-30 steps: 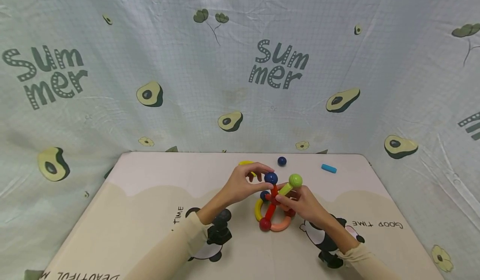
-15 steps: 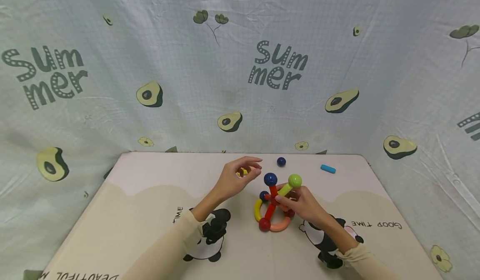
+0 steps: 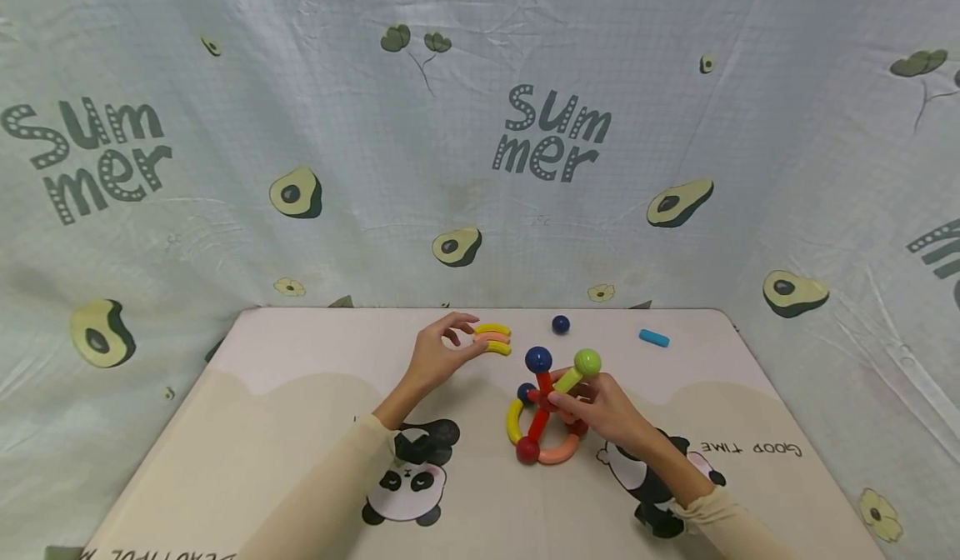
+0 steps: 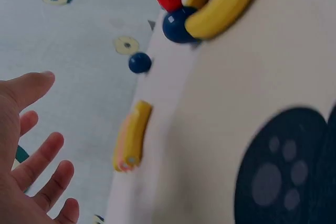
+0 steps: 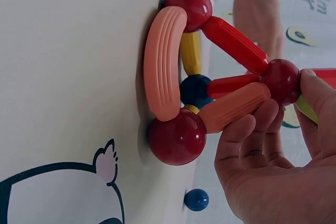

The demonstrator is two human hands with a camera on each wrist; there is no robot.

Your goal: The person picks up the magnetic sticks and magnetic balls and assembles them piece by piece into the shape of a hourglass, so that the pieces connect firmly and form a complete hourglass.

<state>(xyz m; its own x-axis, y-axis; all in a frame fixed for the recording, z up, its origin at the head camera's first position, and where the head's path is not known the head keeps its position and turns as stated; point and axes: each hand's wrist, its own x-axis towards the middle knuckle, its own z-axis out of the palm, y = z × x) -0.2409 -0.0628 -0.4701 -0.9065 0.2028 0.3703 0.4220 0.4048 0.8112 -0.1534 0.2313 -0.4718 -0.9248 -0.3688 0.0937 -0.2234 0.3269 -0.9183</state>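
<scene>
A toy structure of balls and rods (image 3: 537, 425) stands on the table, with curved yellow and orange rods at its base. Straight rods rise to a red ball (image 5: 281, 81). Above that ball, a red rod bears a dark blue ball (image 3: 538, 359) and a lime rod bears a green ball (image 3: 587, 362). My right hand (image 3: 606, 410) pinches the structure around the upper red ball, its fingers against an orange rod (image 5: 236, 107). My left hand (image 3: 438, 352), fingers spread and holding nothing, is at the left of several loose curved rods (image 4: 135, 135), yellow and orange.
A loose dark blue ball (image 3: 560, 324) lies near the table's back edge. Right of it is a short blue rod (image 3: 654, 338). A patterned cloth (image 3: 375, 168) hangs behind the table (image 3: 247, 435), which has panda prints.
My left hand has let go of the top dark blue ball and moved left to the loose curved rods. My right hand keeps its hold on the structure.
</scene>
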